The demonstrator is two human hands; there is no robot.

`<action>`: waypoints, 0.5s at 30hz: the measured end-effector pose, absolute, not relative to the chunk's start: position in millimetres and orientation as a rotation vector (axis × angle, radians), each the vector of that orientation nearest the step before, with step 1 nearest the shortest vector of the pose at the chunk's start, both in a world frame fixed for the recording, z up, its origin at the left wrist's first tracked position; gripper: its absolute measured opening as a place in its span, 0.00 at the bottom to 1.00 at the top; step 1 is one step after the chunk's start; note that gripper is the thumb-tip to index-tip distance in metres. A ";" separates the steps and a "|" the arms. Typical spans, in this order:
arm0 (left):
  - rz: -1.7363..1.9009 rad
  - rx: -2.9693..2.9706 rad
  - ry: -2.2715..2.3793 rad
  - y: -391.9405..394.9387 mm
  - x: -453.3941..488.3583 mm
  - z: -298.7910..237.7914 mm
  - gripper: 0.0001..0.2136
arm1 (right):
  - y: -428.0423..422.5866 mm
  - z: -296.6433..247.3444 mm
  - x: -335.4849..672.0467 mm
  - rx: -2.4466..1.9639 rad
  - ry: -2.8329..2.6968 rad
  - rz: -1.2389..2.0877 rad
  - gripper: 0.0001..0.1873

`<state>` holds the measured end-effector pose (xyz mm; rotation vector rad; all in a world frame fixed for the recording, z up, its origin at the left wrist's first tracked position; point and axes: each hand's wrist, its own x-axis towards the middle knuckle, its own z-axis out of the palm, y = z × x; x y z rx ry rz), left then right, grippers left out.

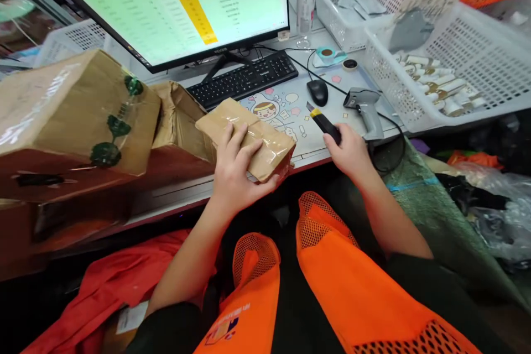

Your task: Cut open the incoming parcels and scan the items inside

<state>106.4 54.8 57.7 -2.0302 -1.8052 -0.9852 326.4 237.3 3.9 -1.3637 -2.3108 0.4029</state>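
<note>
At the front edge of the pale desk (pixel 174 191), the left hand (pixel 236 171) holds a small brown cardboard box wrapped in shiny clear tape (pixel 265 141). Its fingers lie on top and its thumb hooks around the near side. Just to the right, the right hand (pixel 352 152) is closed around a black and yellow cutter knife (pixel 324 121). The knife's tip is near the box but not touching it.

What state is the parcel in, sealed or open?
Sealed: glossy tape wraps the parcel under the left hand; no cut or lifted flap shows.
</note>
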 end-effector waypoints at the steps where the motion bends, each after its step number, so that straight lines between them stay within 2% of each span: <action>1: -0.991 -2.067 -1.767 55.8 99.0 57.9 0.31 | 219.6 8.5 344.2 -1.269 -2.267 0.431 0.22; 4: -0.971 -2.112 -1.765 55.7 84.3 59.9 0.32 | 162.7 22.5 382.1 -0.820 -2.269 0.511 0.26; 7: -0.946 -2.140 -1.779 53.4 82.3 60.7 0.34 | 130.2 30.7 387.2 -0.561 -2.379 0.444 0.29; 15: -0.948 -2.147 -1.807 52.7 88.2 61.6 0.32 | 145.9 40.6 369.1 -0.528 -2.436 0.190 0.27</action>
